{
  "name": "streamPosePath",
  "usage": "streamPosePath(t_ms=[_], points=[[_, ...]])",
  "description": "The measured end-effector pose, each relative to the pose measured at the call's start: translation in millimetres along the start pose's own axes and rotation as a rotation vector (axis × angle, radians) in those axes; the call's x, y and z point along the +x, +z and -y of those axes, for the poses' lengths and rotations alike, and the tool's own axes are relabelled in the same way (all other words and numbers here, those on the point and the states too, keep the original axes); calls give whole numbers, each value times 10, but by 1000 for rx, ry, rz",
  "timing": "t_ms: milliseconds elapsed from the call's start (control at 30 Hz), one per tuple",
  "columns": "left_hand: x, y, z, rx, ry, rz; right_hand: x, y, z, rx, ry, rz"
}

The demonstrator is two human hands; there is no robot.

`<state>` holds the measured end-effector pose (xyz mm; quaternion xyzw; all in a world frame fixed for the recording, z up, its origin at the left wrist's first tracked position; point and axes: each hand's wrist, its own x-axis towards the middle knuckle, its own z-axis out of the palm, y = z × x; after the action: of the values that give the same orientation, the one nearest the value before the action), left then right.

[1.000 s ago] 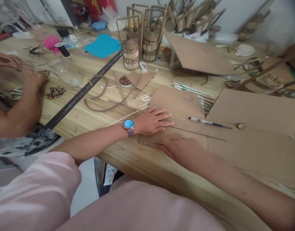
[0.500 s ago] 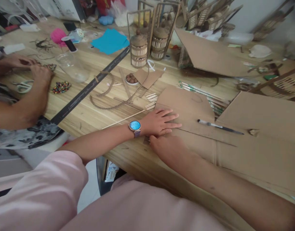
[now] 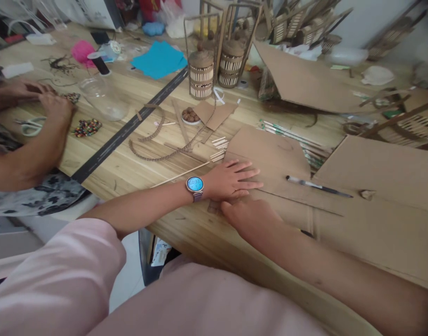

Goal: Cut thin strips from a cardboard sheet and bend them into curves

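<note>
Palm down with fingers spread, my left hand (image 3: 231,180) presses on the near left part of a brown cardboard sheet (image 3: 270,149). My right hand (image 3: 247,212) is closed just below it, at the cardboard's near edge, its fingers bent down; what they hold, if anything, is hidden. A dark strip end (image 3: 214,206) shows left of my right fingertips. Behind my right wrist the tip of a black and yellow object (image 3: 306,232) shows. A pen (image 3: 319,186) lies on the cardboard to the right. Short pale sticks (image 3: 219,149) lie beyond my left hand.
Small woven lanterns (image 3: 201,74) stand at the back, near blue paper (image 3: 159,59). A bowl of brown balls (image 3: 190,115) and a curved braided strip (image 3: 158,157) lie mid-table. At the left, another person's hands (image 3: 53,100) work by beads (image 3: 88,127), scissors (image 3: 31,126) and a jar (image 3: 105,100).
My right hand has moved slightly to the right along the cardboard's near edge. The black and yellow tip now shows behind my right wrist. My left hand has stayed on the cardboard.
</note>
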<state>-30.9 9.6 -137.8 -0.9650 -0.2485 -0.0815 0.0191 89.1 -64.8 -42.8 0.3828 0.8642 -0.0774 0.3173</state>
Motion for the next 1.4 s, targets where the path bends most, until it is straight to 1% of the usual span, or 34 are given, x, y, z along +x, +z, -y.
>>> streamPosePath(t_ms=[100, 233, 400, 500, 633, 733, 833, 967, 1100, 1200, 1333, 1400], points=[[-2, -19, -5, -6, -1, 6, -70, 19, -35, 42, 26, 28], [-4, -28, 3, -16, 0, 7, -192, 193, -155, 58, 38, 49], [-7, -17, -2, -15, -5, -1, -374, 434, -409, -7, 59, 17], [-11, -13, -11, -13, -11, -24, -377, 479, -439, 18, 55, -26], [-10, -12, -12, 0, -8, -27, -199, 407, -255, -6, 7, -206], [-4, 0, -1, 15, -5, -18, -37, 291, -97, -45, -43, -267], [3, 26, 13, 18, 4, -27, 46, 175, -24, -94, -89, -281], [8, 56, 21, 13, 5, -47, 76, 128, -16, -128, -120, -249], [11, 58, 20, 19, 6, -41, 128, 177, -6, -112, -105, -192], [11, 42, 15, 20, 9, -32, 142, 151, 12, -85, -93, -152], [11, 6, 1, 8, -2, -5, 60, 50, -7, -58, -70, -110], [10, -11, -5, -2, -11, 13, -18, 53, -62, -45, -52, -71]])
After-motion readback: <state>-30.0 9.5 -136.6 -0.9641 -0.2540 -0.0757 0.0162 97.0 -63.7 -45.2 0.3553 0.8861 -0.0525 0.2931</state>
